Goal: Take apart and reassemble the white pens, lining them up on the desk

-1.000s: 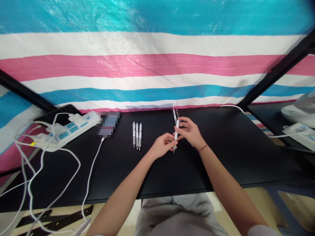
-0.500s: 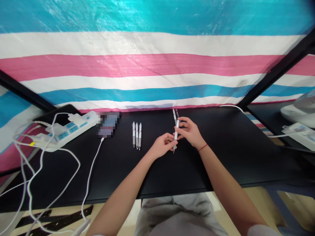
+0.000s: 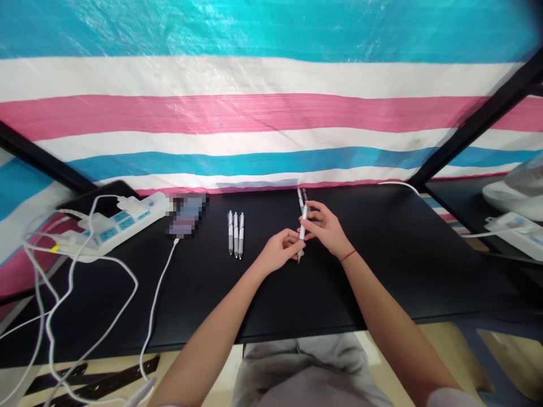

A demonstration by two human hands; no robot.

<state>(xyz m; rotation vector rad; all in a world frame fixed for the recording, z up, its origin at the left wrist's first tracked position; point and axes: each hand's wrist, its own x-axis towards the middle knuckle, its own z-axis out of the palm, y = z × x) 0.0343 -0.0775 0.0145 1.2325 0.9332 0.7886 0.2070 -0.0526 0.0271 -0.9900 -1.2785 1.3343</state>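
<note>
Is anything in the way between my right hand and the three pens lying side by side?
Yes: the held pen, then your left hand, stand between your right hand and the three pens; beyond those, nothing visible does.

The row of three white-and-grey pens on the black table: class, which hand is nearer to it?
Left. The left hand is to the right of the three pens, not touching them; the right hand is farther right, beyond the left one.
</note>
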